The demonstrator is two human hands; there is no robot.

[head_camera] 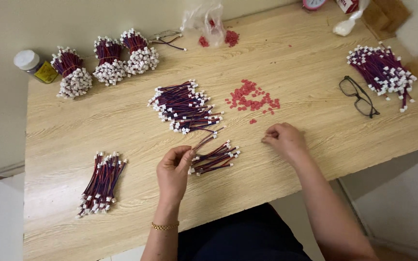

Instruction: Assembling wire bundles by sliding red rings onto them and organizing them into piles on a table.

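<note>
Our left hand [174, 170] is pinched shut on a small bunch of wires [215, 157] w/ white plugs, lying just right of the fingers. Right hand [284, 138] curled, fingertips on the table [315, 145] below the red bits [252, 100]; can't tell if it's holding one. 3 tied bundles [107, 62] at back, 3 loose piles.

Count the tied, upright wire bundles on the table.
3. All stand in a row at the table's far left corner: the left bundle beside a small jar, the middle bundle, and the right bundle. The other wire piles lie loose and flat.
</note>
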